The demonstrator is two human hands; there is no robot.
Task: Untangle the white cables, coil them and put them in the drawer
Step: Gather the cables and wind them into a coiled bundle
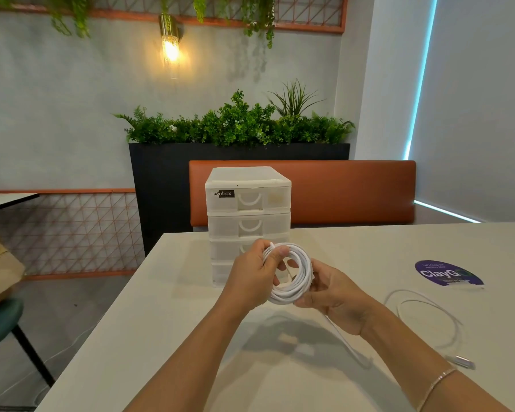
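The room is evenly and fairly brightly lit. A wall lamp (170, 46) glows warm yellow and blooms into a soft halo on the grey wall. A cold cyan strip of light (422, 75) runs down the edge of the window blind at right and along its foot. Light from above throws a soft, blurred shadow (292, 337) of the hands onto the pale counter (149, 337). The wide lens bows straight lines near the edges. Everything looks slightly soft, and the lattice (72, 230) at left is smeared.
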